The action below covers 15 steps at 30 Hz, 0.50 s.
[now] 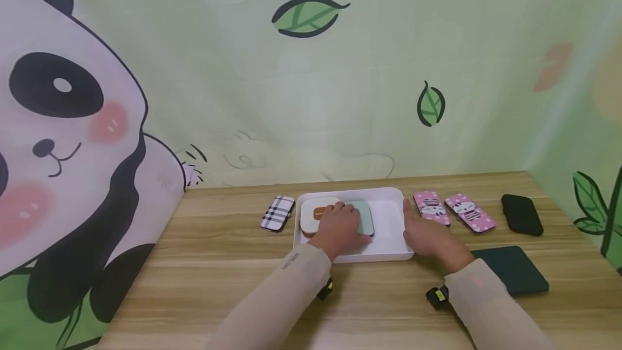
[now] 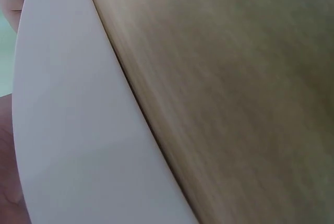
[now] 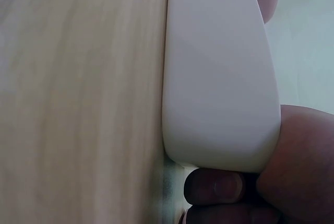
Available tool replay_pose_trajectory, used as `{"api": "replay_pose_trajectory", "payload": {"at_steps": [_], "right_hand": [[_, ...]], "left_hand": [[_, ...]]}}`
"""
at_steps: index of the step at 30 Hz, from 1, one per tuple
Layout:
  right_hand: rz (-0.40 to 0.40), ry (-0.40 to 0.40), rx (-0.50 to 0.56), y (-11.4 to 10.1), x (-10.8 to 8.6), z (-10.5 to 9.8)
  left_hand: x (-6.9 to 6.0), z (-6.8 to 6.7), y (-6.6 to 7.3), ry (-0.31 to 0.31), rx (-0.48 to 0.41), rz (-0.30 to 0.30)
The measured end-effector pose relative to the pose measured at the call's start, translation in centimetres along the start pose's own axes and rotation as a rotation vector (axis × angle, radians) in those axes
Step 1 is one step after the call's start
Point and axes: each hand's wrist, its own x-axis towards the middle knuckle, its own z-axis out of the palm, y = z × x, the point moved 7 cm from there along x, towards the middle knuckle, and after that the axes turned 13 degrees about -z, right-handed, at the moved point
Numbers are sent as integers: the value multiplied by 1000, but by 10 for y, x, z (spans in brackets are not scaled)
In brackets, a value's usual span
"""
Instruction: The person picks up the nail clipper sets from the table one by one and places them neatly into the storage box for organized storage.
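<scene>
A white tray [image 1: 389, 257] holds a cream case [image 1: 311, 212] with an orange-brown label and, to its right, a mint-green case [image 1: 366, 220]. My left hand [image 1: 337, 228] lies over the mint-green case, fingers bent at its far side and thumb at its near edge, hiding part of both cases. With my right hand [image 1: 427, 234] I grip the tray's right end. The right wrist view shows the thumb over the rim of the tray [image 3: 219, 78] and fingertips [image 3: 214, 186] against its outer end. The left wrist view has mostly the tray's outer wall [image 2: 78, 119].
Left of the tray lies a plaid case [image 1: 278, 213]. To its right are two pink patterned cases [image 1: 431, 208] [image 1: 470, 213] and a black case [image 1: 522, 214]. A dark green flat case [image 1: 515, 270] lies beside my right forearm. A printed cloth hangs behind the wooden table [image 1: 194, 285].
</scene>
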Motion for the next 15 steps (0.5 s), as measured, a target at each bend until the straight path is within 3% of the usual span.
{"api": "replay_pose_trajectory", "payload": {"at_steps": [15], "right_hand": [[-12,9,-19,4,3,1]], "left_hand": [[-1,-7,1,16,-14,-8]]}}
